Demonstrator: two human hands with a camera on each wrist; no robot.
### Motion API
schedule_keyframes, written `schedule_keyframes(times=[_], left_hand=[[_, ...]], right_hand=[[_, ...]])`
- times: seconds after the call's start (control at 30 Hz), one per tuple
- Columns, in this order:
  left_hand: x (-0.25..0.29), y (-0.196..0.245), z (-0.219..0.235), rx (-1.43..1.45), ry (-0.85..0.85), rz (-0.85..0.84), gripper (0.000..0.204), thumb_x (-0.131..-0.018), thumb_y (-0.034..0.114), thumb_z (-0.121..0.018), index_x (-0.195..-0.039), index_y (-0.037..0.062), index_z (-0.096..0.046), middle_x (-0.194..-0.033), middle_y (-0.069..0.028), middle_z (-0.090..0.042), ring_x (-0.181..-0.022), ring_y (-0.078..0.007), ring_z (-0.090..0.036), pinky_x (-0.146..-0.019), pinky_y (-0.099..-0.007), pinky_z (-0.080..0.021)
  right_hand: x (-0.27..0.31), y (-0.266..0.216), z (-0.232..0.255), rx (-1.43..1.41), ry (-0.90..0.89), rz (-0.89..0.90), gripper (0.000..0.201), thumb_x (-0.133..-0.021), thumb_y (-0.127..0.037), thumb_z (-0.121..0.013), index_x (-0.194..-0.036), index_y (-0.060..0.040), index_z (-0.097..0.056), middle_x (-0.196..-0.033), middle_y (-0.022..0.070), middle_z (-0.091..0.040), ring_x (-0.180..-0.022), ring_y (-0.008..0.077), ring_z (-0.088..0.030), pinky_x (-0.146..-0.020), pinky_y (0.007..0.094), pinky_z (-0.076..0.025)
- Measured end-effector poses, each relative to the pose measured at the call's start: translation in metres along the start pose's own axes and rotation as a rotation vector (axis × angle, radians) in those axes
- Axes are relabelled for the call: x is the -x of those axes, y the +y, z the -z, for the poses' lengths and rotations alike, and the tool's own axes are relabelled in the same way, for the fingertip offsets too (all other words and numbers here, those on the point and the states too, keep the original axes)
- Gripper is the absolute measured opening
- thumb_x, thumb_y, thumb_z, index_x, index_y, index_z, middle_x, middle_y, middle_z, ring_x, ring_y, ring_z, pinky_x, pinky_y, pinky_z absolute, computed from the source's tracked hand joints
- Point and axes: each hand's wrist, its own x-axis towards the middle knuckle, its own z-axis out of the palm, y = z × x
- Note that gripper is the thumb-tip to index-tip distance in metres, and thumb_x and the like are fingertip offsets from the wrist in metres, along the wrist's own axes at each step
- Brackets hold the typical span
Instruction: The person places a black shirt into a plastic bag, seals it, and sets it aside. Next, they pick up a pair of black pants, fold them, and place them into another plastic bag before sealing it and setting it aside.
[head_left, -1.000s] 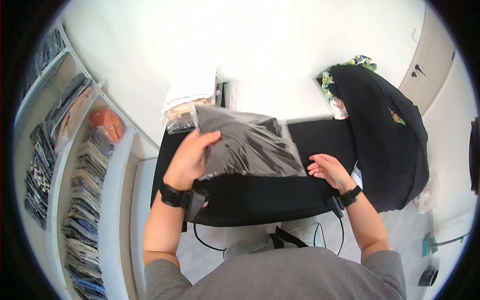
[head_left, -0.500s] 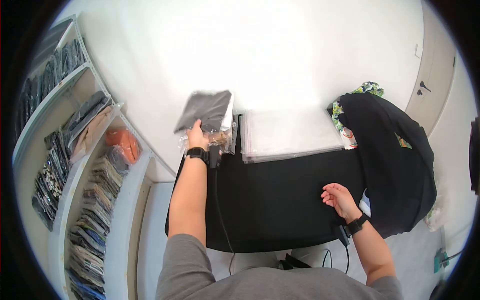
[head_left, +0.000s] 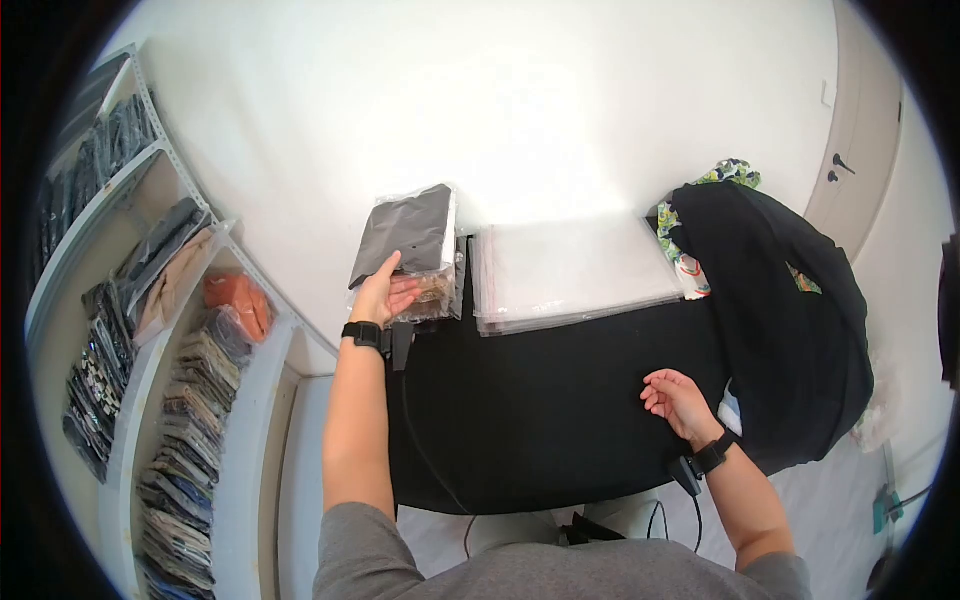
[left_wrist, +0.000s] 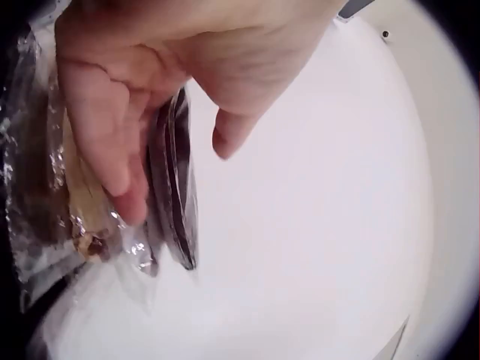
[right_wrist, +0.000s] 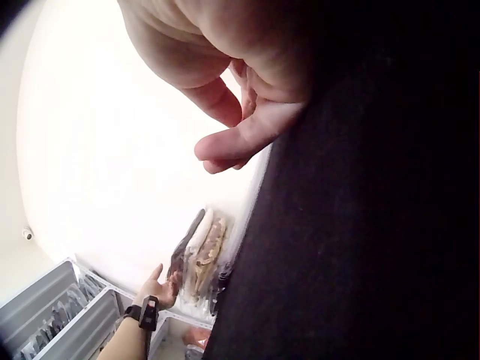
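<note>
Since half a second ago the dark bagged garment point(head_left: 405, 232) dropped onto the stack point(head_left: 432, 290) at my tabletop's point(head_left: 560, 400) far-left corner | left hand point(head_left: 385, 293) flat-fingered, touching it | right hand point(head_left: 678, 398) loosely curled, holding nothing, near right edge

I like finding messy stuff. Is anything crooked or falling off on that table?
A little. The black bagged garment sits tilted on top of the pile of packets at the table's far left corner, its edge sticking out past the pile by the left hand. The black cloth heap slumps over the right end. Nothing is spilled or torn.
</note>
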Motion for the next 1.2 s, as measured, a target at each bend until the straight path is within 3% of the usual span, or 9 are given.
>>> schedule_keyframes(times=[0.07, 0.2, 0.57, 0.63, 0.83, 1.0, 1.13, 1.17, 1.2], left_hand=[[0.003, -0.010, 0.009, -0.145, -0.051, 0.019, 0.035, -0.084, 0.030, -0.067, -0.100, 0.0009, -0.054, -0.087, -0.0114, -0.064, -0.064, -0.0170, -0.064, -0.049, -0.0200, -0.052], [-0.006, -0.029, 0.019, -0.019, -0.081, -0.091, 0.016, -0.089, 0.018, -0.061, -0.089, 0.0037, -0.054, -0.083, -0.0082, -0.064, -0.064, -0.0136, -0.063, -0.045, -0.0172, -0.050], [0.011, -0.061, -0.019, -0.100, 0.183, -0.151, 0.033, -0.083, 0.040, -0.064, -0.071, 0.0120, -0.053, -0.061, 0.0024, -0.054, -0.047, -0.0094, -0.054, -0.037, -0.0167, -0.038], [0.010, -0.080, -0.018, -0.129, -0.002, -0.105, 0.033, -0.082, 0.042, -0.063, -0.071, 0.0125, -0.053, -0.059, 0.0030, -0.051, -0.046, -0.0099, -0.053, -0.035, -0.0181, -0.035], [0.061, -0.145, -0.068, -0.495, -0.194, 0.198, 0.019, -0.086, 0.024, -0.059, -0.076, 0.0083, -0.055, -0.059, 0.0002, -0.052, -0.045, -0.0115, -0.053, -0.035, -0.0179, -0.037], [0.071, -0.161, -0.074, -0.598, -0.231, 0.160, 0.019, -0.087, 0.021, -0.055, -0.076, 0.0057, -0.055, -0.058, -0.0017, -0.053, -0.044, -0.0115, -0.054, -0.036, -0.0183, -0.038], [0.074, -0.163, -0.075, -0.616, -0.236, 0.121, 0.018, -0.087, 0.019, -0.054, -0.076, 0.0049, -0.055, -0.057, -0.0027, -0.054, -0.043, -0.0118, -0.054, -0.036, -0.0186, -0.038], [0.073, -0.165, -0.075, -0.631, -0.230, 0.114, 0.018, -0.087, 0.019, -0.053, -0.076, 0.0046, -0.055, -0.057, -0.0031, -0.054, -0.042, -0.0120, -0.054, -0.036, -0.0188, -0.038], [0.072, -0.166, -0.075, -0.642, -0.223, 0.105, 0.018, -0.087, 0.018, -0.053, -0.075, 0.0043, -0.055, -0.057, -0.0035, -0.054, -0.042, -0.0122, -0.054, -0.036, -0.0190, -0.038]], right_hand=[[-0.001, -0.002, -0.001, 0.016, -0.010, -0.001, 0.011, -0.093, -0.009, -0.047, -0.095, -0.0029, -0.056, -0.077, 0.0090, -0.064, -0.062, 0.0126, -0.061, -0.056, 0.0208, -0.050], [-0.003, 0.001, 0.002, 0.032, -0.001, -0.004, 0.010, -0.093, -0.009, -0.048, -0.094, -0.0037, -0.057, -0.078, 0.0083, -0.064, -0.063, 0.0127, -0.062, -0.057, 0.0212, -0.051], [-0.012, -0.001, 0.016, -0.165, -0.020, -0.148, 0.014, -0.092, -0.010, -0.049, -0.095, 0.0007, -0.058, -0.083, 0.0115, -0.064, -0.073, 0.0168, -0.064, -0.067, 0.0254, -0.054], [-0.013, -0.003, 0.015, -0.160, -0.051, -0.147, 0.014, -0.092, -0.010, -0.050, -0.095, 0.0011, -0.058, -0.084, 0.0118, -0.064, -0.073, 0.0171, -0.064, -0.068, 0.0259, -0.054], [-0.012, -0.009, 0.003, -0.001, -0.016, -0.218, 0.012, -0.090, -0.008, -0.050, -0.096, 0.0014, -0.056, -0.083, 0.0113, -0.063, -0.072, 0.0172, -0.065, -0.063, 0.0252, -0.055], [-0.009, -0.054, 0.004, 0.249, 0.096, -0.115, 0.017, -0.088, -0.018, -0.054, -0.099, -0.0048, -0.056, -0.081, 0.0078, -0.063, -0.065, 0.0159, -0.062, -0.056, 0.0263, -0.051], [-0.023, -0.137, 0.043, 0.542, 0.447, 0.334, 0.014, -0.075, -0.014, -0.061, -0.084, -0.0030, -0.062, -0.078, 0.0082, -0.061, -0.069, 0.0179, -0.058, -0.057, 0.0316, -0.049], [-0.045, -0.151, 0.075, 0.774, 0.611, 0.531, 0.019, -0.072, -0.015, -0.063, -0.087, -0.0030, -0.063, -0.080, 0.0110, -0.062, -0.075, 0.0235, -0.060, -0.066, 0.0370, -0.051], [-0.044, -0.171, 0.084, 1.182, 1.022, 0.608, 0.026, -0.070, -0.015, -0.063, -0.094, -0.0045, -0.063, -0.088, 0.0154, -0.062, -0.086, 0.0318, -0.060, -0.076, 0.0431, -0.050]])
